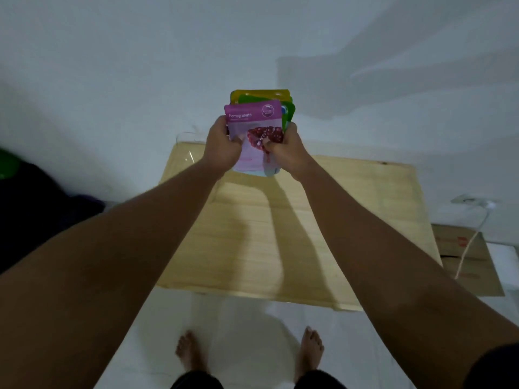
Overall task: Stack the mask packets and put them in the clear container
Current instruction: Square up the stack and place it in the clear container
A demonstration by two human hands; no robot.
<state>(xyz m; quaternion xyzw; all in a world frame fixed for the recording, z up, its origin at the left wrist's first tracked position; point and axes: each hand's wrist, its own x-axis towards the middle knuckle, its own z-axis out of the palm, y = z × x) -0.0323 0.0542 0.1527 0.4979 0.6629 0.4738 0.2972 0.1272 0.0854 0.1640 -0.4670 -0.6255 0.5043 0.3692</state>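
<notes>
A stack of mask packets (254, 122) is held upright in the air above the far end of a low wooden table (295, 234). The front packet is purple and reads "Pomegranate"; green and yellow packets stick out behind it. My left hand (222, 147) grips the stack's left edge. My right hand (286, 150) grips its right edge, thumb on the front. The clear container (186, 147) shows only as faint transparent edges at the table's far left corner, partly hidden behind my left hand.
A white wall rises just behind the table. Dark cloth (33, 203) lies on the floor at the left. A flat cardboard box (466, 256) and a white cable (474, 234) lie at the right. My bare feet (247, 352) stand on the white floor.
</notes>
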